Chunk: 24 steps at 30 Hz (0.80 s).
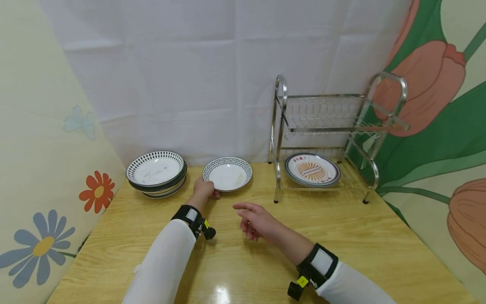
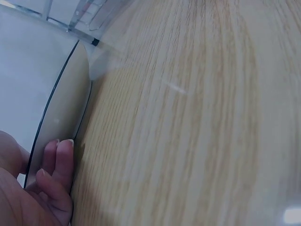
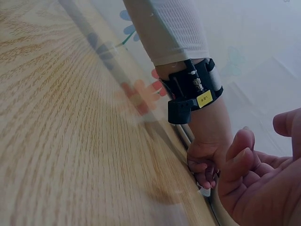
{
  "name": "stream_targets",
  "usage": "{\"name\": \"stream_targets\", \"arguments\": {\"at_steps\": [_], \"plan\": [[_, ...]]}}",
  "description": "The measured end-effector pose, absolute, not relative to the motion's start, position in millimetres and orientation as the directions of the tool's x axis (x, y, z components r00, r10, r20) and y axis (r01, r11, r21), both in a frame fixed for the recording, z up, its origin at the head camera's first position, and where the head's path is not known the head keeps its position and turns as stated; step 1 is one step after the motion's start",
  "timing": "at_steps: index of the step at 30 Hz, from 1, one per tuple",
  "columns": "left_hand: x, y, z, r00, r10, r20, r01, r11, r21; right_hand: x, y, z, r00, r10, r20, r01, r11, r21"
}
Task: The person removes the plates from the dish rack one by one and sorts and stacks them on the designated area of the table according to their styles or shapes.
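Note:
A white plate with a wavy dark pattern round its rim [image 1: 228, 174] stands near the back of the table. My left hand [image 1: 203, 189] grips its near left edge, thumb above and fingers curled beneath. In the left wrist view the pale underside of the plate [image 2: 66, 101] shows, with the fingers [image 2: 63, 165] against it. My right hand [image 1: 259, 221] hovers over the table to the right, fingers loosely bent and holding nothing. The right wrist view shows that hand [image 3: 268, 183] near the left hand [image 3: 207, 162].
Left of the plate is a stack of patterned plates [image 1: 156, 169] by the cloth-covered wall. At the right stands a two-tier metal dish rack [image 1: 326, 130]; plates with an orange sunburst print [image 1: 312, 170] lie on its lower level. The wooden table [image 1: 228, 257] reaches forward.

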<state>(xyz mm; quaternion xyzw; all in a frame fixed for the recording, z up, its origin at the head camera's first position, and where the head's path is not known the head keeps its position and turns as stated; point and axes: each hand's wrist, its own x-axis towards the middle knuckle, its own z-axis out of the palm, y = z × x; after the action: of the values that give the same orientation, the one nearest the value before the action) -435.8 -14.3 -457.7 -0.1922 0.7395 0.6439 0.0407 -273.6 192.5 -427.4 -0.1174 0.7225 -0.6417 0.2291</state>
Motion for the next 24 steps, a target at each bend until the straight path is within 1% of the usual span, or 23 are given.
{"name": "stream_targets", "arguments": {"at_steps": [6,10,14,19,22,24], "plan": [[-431,-18,-456,-0.917,-0.229,-0.328,-0.373,0.193,0.908,-273,192,-427,-0.867,-0.463,-0.187,0.126,0.160,-0.979],[-425,-21,-454,-0.925,-0.214,-0.314,-0.360,0.231,0.904,-272,193,-426,-0.865,-0.465,-0.187,0.120,0.170,-0.978],[-420,-25,-453,-0.940,-0.185,-0.287,-0.326,0.237,0.915,-271,199,-421,-0.875,-0.451,-0.178,0.103,0.186,-0.977],[-409,-32,-444,-0.961,-0.150,-0.232,-0.264,0.247,0.933,-274,217,-410,-0.890,-0.433,-0.144,0.034,0.253,-0.967],[-395,-35,-433,-0.977,-0.091,-0.195,-0.211,0.211,0.954,-278,235,-399,-0.903,-0.415,-0.109,-0.030,0.316,-0.948],[-383,-36,-426,-0.985,-0.028,-0.171,-0.174,0.183,0.968,-282,250,-391,-0.920,-0.385,-0.070,-0.080,0.362,-0.929]]}}
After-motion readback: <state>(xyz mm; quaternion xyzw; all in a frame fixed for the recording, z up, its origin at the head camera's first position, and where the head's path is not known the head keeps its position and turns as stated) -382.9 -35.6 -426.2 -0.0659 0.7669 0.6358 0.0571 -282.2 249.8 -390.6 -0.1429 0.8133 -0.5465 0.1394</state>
